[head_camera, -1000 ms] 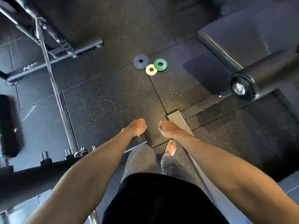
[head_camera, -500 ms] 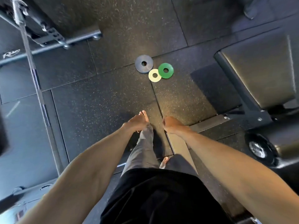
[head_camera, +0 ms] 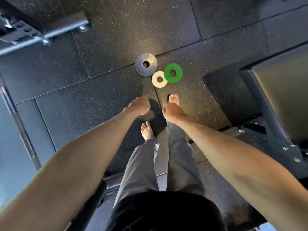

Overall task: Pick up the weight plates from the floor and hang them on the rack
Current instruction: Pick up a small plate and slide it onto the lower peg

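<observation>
Weight plates are found lying flat on the speckled rubber floor (head_camera: 100,100), just ahead of the person's bare feet: a dark blue plate (head_camera: 140,67), a cream plate (head_camera: 155,81) just beside it, and a green plate (head_camera: 178,75) whose edge is laid over the cream one. The left hand (head_camera: 139,105) and the right hand (head_camera: 171,112) are held out above the floor, short of the plates; fingers are loosely curled and nothing is grasped. A padded bench (head_camera: 280,84) is noted at right, a steel frame (head_camera: 55,32) at upper left.

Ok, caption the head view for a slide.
Barefoot person stands before blue plate, cream plate and green plate on the floor.
</observation>
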Demonstrator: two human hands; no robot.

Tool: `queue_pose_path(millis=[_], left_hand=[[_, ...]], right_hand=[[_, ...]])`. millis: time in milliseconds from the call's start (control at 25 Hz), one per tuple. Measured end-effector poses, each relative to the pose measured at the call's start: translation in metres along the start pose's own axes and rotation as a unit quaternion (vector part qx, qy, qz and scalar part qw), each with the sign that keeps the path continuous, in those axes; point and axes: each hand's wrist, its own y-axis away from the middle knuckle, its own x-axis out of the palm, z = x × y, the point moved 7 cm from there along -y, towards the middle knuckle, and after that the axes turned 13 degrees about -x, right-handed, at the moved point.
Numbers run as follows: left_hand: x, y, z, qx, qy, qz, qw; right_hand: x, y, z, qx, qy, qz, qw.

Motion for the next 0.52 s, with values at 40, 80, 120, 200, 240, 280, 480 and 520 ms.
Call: queue_pose_path(millis=[40, 80, 120, 200, 240, 280, 480, 520], left_hand=[[-0.003, -0.025, -0.005, -0.009, -0.007, -0.007, 1.000], [-0.004, -0.048, -0.010, -0.020, -0.011, -0.010, 1.000], [-0.005, -0.075, -0.017, -0.030, -0.012, -0.013, 0.999], [-0.004, -0.133, -0.028, -0.058, -0.006, -0.024, 0.998], [-0.003, -0.163, -0.034, -0.069, -0.003, -0.034, 0.997], [0.001, -0.194, -0.040, -0.078, 0.005, -0.042, 0.996], [0.024, -0.364, -0.067, -0.062, -0.013, -0.110, 0.992], [0.028, -0.395, -0.068, -0.060, -0.036, -0.126, 0.990]], right_hand=[[0.002, -0.027, -0.019, 0.022, 0.005, -0.011, 1.000], [0.009, -0.051, -0.038, 0.045, 0.004, -0.017, 0.999], [0.013, -0.075, -0.055, 0.053, 0.000, -0.017, 0.998], [0.010, -0.117, -0.075, 0.038, 0.020, -0.009, 0.999], [0.003, -0.137, -0.083, 0.035, 0.028, -0.014, 0.999], [-0.001, -0.159, -0.096, 0.031, 0.035, -0.024, 0.999], [0.022, -0.297, -0.173, 0.048, 0.111, -0.031, 0.992], [0.031, -0.322, -0.187, 0.047, 0.129, -0.034, 0.990]])
